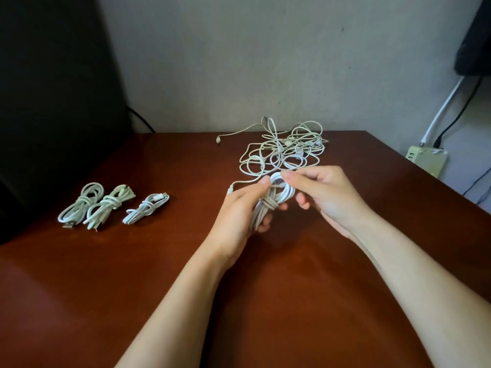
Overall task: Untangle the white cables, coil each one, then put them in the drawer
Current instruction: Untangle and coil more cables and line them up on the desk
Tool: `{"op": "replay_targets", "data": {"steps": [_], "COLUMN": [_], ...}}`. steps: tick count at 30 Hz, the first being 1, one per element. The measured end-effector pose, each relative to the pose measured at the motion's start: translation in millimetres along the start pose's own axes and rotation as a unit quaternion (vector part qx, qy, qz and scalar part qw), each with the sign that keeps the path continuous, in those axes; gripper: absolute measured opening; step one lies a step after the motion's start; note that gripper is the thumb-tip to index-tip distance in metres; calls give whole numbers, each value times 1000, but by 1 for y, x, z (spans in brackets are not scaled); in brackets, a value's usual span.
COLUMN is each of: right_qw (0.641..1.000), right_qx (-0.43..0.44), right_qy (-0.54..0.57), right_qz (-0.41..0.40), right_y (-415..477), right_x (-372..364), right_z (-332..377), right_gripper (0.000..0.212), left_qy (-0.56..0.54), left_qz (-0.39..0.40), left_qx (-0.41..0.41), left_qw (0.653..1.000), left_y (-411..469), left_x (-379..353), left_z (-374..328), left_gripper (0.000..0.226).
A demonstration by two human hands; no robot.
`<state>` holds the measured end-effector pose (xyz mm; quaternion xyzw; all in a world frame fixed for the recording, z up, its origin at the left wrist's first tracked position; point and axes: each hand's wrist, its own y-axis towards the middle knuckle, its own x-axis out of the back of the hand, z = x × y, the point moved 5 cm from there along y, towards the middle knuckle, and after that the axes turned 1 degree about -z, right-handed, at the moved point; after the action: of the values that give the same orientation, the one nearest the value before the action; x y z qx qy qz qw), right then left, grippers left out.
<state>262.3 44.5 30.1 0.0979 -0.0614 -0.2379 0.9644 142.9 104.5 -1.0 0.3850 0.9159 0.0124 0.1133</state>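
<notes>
1. The white cable bundle (268,205), folded into long loops with several turns wound round its waist, is held in the air over the brown wooden table (186,274), between both hands.
2. The left hand (239,211) grips the bundle's lower half, fingers curled round it and thumb laid up along the loops. This likely stops the folds springing apart while the waist is bound.
3. The right hand (326,192) pinches the bundle's top loop between thumb and forefinger, the other fingers loosely bent. It looks set to tuck or tighten the last turn.
4. Just beyond the bundle lies the tangled heap of white cables (284,150), near enough for the next one to be reached easily. A strand with a plug end (230,192) trails to just left of the bundle; whether it belongs to the bundle I cannot tell.
5. Well to the left of the bundle, three finished coils (107,207) lie side by side, apparently kept clear of the tangle.
6. Far right of the bundle, past the table's edge, sits a cream power strip (427,159). No drawer is in view.
</notes>
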Motion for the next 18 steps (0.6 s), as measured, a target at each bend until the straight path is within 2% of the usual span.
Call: {"op": "replay_targets", "data": {"steps": [4,10,15,18], "right_qw": [997,984,989,996], "right_qx": [15,5,-7,-27], "right_qy": [-64,-169,-138,-76], "right_qz": [-43,-62,-54,-46], "right_y": [4,9,11,11], "right_x": [9,15,15,13], "right_z": [-3,-16,-23,-25], "right_gripper": [21,22,19,15], "left_qy": [3,108,97,62], "left_qz": [13,32,3,-32], "left_qx": [15,28,24,25], "left_qw": [1000,993,995,997], "left_y": [2,0,-1,0], "left_x": [-3,-3,0,6], "left_z": [6,14,11,12], "left_gripper": [30,22,30,38]}}
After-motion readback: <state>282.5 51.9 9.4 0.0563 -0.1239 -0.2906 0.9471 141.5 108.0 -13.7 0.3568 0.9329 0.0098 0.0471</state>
